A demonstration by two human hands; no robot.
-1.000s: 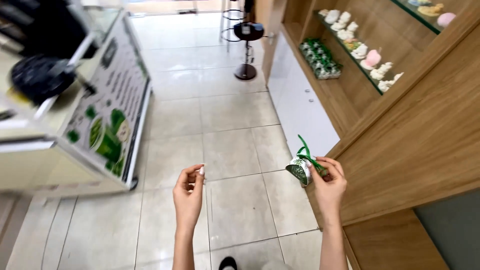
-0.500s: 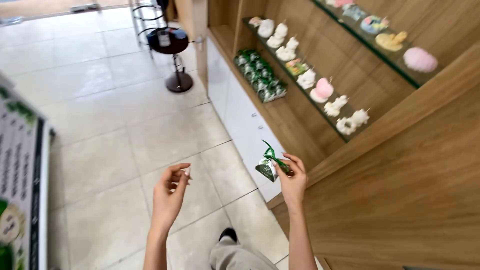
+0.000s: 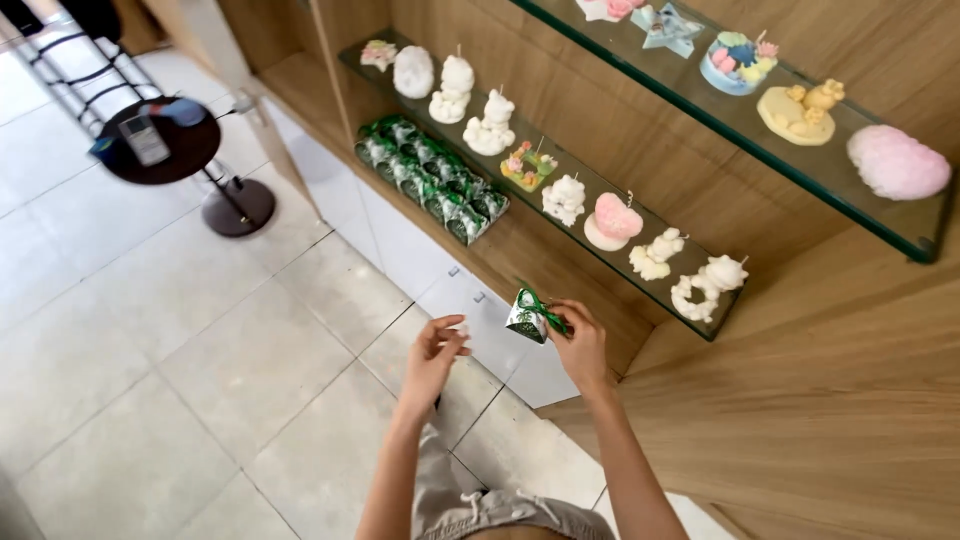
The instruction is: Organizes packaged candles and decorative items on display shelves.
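My right hand [image 3: 583, 345] pinches the small green gift box [image 3: 527, 318] at frame centre, while my left hand [image 3: 436, 350], loosely curled and empty, is just beside it to the left.

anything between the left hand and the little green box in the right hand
Nothing lies between them in the head view: the left hand and the small green gift box in the right hand are apart, with only white cabinet and floor tiles behind the gap.

One head-worn view looks steeply down, close over both arms, toward the wooden shelves [image 3: 560, 250].
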